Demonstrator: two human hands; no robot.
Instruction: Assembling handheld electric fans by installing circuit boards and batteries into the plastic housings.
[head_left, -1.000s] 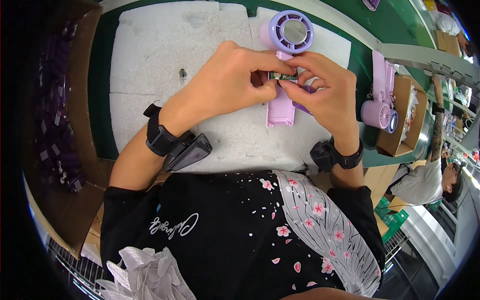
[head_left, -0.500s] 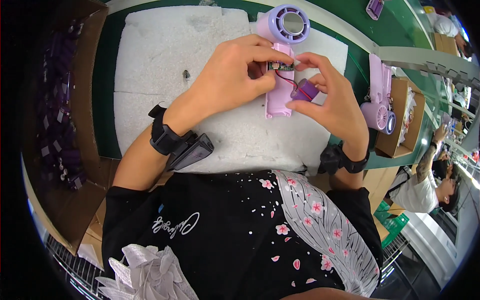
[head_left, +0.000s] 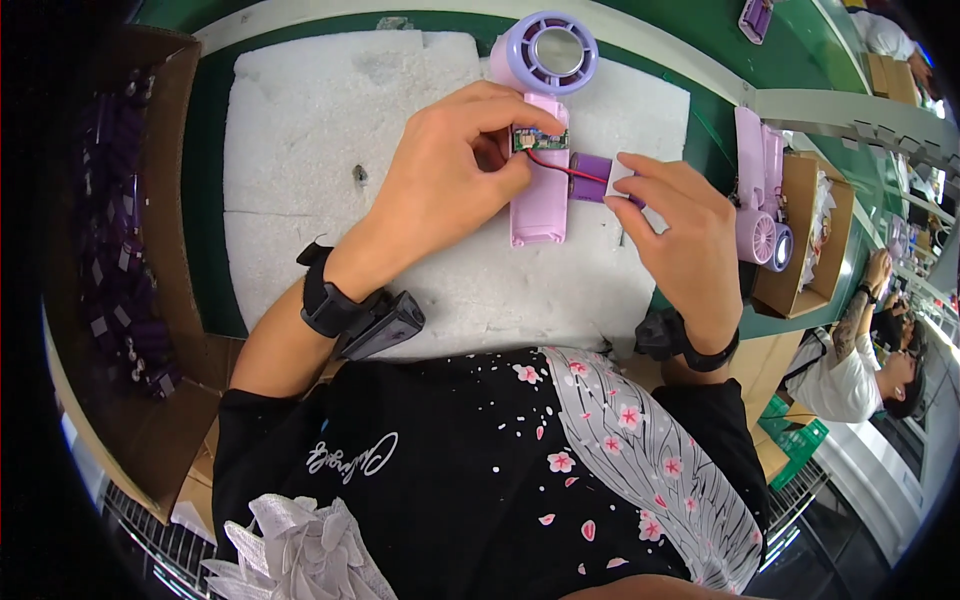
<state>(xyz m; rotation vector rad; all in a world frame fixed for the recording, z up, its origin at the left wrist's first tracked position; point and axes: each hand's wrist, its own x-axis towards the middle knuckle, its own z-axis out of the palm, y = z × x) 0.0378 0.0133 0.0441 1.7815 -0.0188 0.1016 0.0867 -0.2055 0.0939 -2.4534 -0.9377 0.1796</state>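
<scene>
A handheld fan with an opened pink handle and a round lilac head lies on a white foam board. Inside its handle sits a small green circuit board. My left hand grips the fan from the left, thumb and fingers closed at the circuit board. Red and dark wires run from this board to a purple cylindrical battery with a white label. My right hand pinches the battery's labelled end, just right of the handle. The battery lies crosswise to the handle.
An open carton with many purple batteries stands at the left. On the right are more pink fan parts and a smaller cardboard box. Beyond them, a co-worker in white sits at the far right.
My right hand has moved right and slightly down, turning the battery crosswise with its label showing and the wires pulled straighter. The fan and my left hand have shifted slightly left.
</scene>
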